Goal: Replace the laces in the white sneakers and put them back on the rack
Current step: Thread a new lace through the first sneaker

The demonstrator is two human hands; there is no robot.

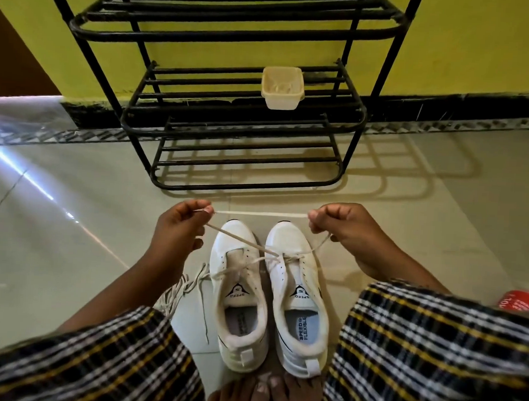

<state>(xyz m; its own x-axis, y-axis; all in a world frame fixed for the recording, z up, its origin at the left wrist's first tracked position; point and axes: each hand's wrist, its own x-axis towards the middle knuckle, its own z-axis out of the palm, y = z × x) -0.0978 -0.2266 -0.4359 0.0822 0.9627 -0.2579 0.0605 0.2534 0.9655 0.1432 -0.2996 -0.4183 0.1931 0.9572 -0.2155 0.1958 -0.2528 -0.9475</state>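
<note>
Head view | left hand (176,226) and right hand (344,232) pinched thin cream fabric lace (261,214) taut above right white sneaker (295,281) | lace limp, light; judged best gripped near ends.

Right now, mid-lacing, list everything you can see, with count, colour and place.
sneakers: two, white, side by side on the floor, toes toward the rack.
lace: one, off-white, stretched taut between both hands, its strands crossing over the right sneaker.
loose laces: a bunch, off-white, on the floor left of the left sneaker.
shoe rack: one, black metal, against the wall.
container: one, cream, on a rack shelf.
red object: one, partly visible at the right edge; cannot tell what it is.
floor: pale glossy tiles.
wall: yellow with a black base strip.
left hand: its grip pinches the lace's left end.
right hand: its grip pinches the right end.
feet: bare, behind the heels.
</note>
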